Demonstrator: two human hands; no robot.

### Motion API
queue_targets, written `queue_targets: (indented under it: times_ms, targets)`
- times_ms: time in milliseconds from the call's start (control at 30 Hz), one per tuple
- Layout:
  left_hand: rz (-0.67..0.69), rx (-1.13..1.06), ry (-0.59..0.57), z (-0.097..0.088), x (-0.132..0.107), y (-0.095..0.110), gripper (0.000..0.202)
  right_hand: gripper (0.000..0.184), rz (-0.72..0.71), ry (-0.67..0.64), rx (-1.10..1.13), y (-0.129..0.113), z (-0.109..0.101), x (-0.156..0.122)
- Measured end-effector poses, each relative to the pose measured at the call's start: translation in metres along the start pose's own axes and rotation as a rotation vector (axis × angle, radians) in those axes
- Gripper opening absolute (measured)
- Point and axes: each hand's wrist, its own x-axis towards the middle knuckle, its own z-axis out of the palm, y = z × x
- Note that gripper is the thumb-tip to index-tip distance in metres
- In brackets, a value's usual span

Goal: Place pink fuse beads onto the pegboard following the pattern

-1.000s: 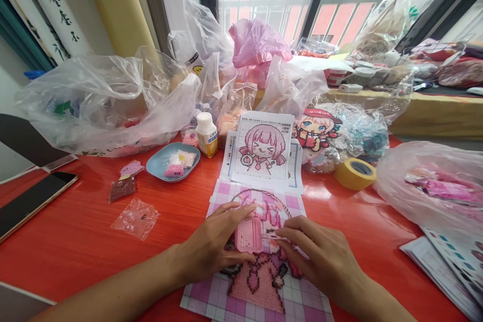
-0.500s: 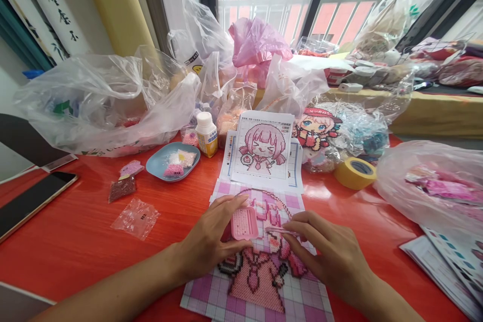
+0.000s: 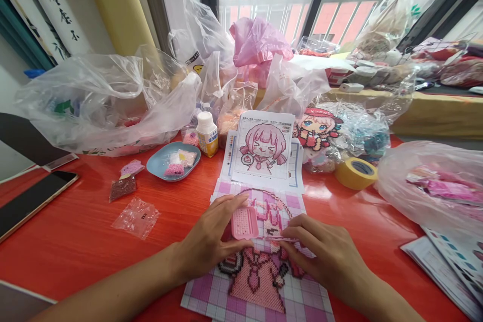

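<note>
A small pink bead tray (image 3: 244, 222) is held upright and tilted between the thumb and fingers of my left hand (image 3: 211, 236). My right hand (image 3: 320, 246) pinches pink tweezers (image 3: 277, 238), whose tips point left, close to the tray's lower right corner. Whether a bead sits in the tips is too small to tell. Beneath both hands lies a purple-and-white checked pegboard (image 3: 198, 289). On it is a fuse-bead figure (image 3: 256, 282) with a pink dress and dark outline; its face and hair are partly filled and partly covered by my hands.
A printed pattern sheet (image 3: 263, 148) stands behind the board. Left of it are a white bottle (image 3: 207, 136), a blue plate (image 3: 154, 161) with bead packets, an empty small bag (image 3: 136, 217) and a phone (image 3: 33, 201). Yellow tape (image 3: 355, 173) and plastic bags (image 3: 433, 181) lie right.
My right hand has shifted slightly down and left, bringing the tweezer tips from over the figure's face to the tray's lower edge. My left hand and the tray have hardly moved.
</note>
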Motion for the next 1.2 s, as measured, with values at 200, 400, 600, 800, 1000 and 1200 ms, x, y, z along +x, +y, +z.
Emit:
queue_targets:
  times_ms: [200,400,600,800,1000,1200]
  targets:
    - [0.002,0.001,-0.002,0.0004,-0.0001,-0.0007,0.071,0.009,0.001,-0.005,0.0,-0.0004,0.0008,-0.0002]
    - [0.0,0.002,-0.006,0.0009,-0.0006,-0.0009,0.07,0.012,0.004,-0.005,0.002,-0.0017,0.0009,0.0005]
    - [-0.002,0.002,-0.014,0.0,0.0,0.0002,0.069,0.013,0.003,-0.005,0.0,-0.0017,0.0011,0.0014]
    - [-0.005,0.005,-0.015,0.0005,-0.0015,-0.0007,0.068,0.014,0.003,-0.008,-0.002,-0.0021,0.0003,0.0018]
    - [-0.003,-0.004,-0.019,-0.0002,0.0,0.001,0.07,0.014,0.001,0.004,-0.005,-0.002,0.0007,0.0013]
    - [0.002,-0.037,-0.026,0.0009,0.0002,-0.0004,0.071,0.006,0.006,0.058,-0.014,-0.0026,-0.0014,0.0012]
